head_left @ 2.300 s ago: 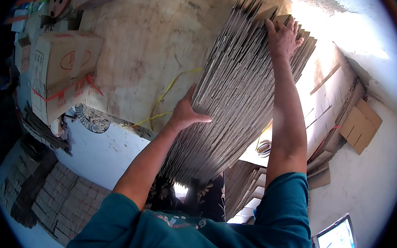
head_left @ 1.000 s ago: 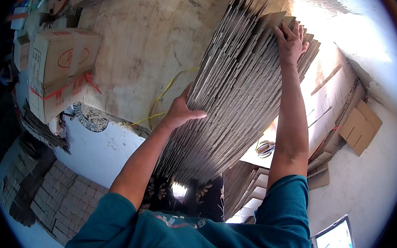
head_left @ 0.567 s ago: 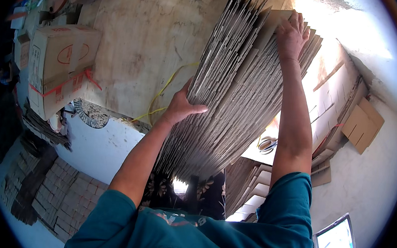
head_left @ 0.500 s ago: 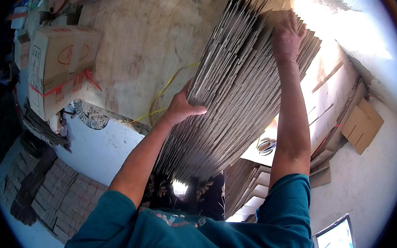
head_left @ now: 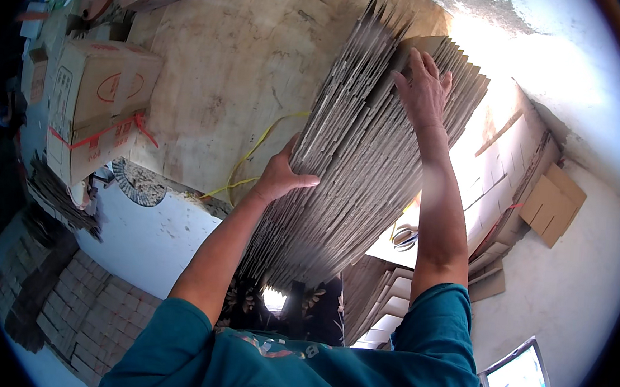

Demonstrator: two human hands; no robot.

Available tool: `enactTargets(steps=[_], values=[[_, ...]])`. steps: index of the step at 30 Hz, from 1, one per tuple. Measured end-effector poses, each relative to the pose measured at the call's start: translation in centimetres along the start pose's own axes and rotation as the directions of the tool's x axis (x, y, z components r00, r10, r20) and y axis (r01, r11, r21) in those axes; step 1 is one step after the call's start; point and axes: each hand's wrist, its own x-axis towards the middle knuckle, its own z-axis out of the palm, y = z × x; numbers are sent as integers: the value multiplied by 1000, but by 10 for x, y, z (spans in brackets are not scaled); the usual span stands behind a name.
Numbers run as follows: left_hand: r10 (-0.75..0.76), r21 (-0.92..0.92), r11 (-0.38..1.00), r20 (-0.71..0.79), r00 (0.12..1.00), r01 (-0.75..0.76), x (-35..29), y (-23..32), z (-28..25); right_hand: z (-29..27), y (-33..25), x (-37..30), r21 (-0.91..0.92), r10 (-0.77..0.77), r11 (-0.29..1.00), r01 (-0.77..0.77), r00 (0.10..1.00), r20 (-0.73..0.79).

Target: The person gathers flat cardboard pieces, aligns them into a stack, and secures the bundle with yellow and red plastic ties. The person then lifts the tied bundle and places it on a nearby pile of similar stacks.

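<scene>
A thick stack [head_left: 350, 178] of cardboard sheets is standing on edge on the table [head_left: 214, 79] in front of the person, its near end reaching toward the lap. The left hand [head_left: 288, 177] is bracing the stack's left side: its thumb is lying across the sheet edges and pointing right, while its fingers are passing mostly out of sight behind the side. The thumb is standing wide of the fingers, but I cannot tell how firm that grip is. The right hand [head_left: 423, 92] is reaching over the far part of the stack, its grip loose, fingers spreading, with no sheet visibly pinched. Just left of it, a dark gap is running between the sheets, and the leftmost ones are fanning apart at their far ends.

A yellow strap [head_left: 254, 148] is curving over the table near the left hand. Scissors [head_left: 405, 237] are lying beside the right forearm. Farther left, a box [head_left: 108, 104] is sitting with a red strap [head_left: 102, 136] around it. Slotted cardboard [head_left: 552, 205] is leaning by the right wall [head_left: 562, 283].
</scene>
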Motion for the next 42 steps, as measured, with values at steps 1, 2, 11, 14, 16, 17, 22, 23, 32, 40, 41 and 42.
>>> enactTargets(steps=[1,2,11,14,16,17,22,23,32,40,41,42], values=[[9,6,1000,-7,1000,-9,1,-2,-1,-3,-3,0,23,5,1000,-5,1000,9],[17,10,1000,-9,1000,-17,2,-5,0,-2,-2,-1,-46,-82,996,82,997,3],[43,55,998,-25,999,-42,2,-6,0,-16,-35,-11,44,-1,999,-11,969,248],[43,71,997,-29,999,-41,3,-7,0,-20,-52,-10,328,184,896,-298,924,336],[42,67,997,-25,999,-41,2,-8,0,-22,-56,-22,528,328,652,-544,830,451],[39,69,997,-23,999,-37,3,-6,0,-31,-65,-25,595,375,488,-639,769,518],[1,54,999,-25,1000,1,1,2,1,-15,-65,-53,436,323,805,-401,914,245],[6,44,999,-27,1000,-5,0,4,2,-13,-65,-57,438,294,823,-361,931,214],[-16,83,996,-34,999,18,3,-15,-1,-19,-65,-76,192,105,961,-197,907,407],[-8,69,998,-24,1000,9,4,-13,-1,-8,-81,-95,514,184,802,-304,945,270],[-12,79,997,-29,1000,14,4,-14,-1,-4,-80,-98,476,205,816,-327,934,292],[-16,90,996,-35,999,19,3,-15,-1,-2,-78,-99,437,225,829,-350,923,312]])
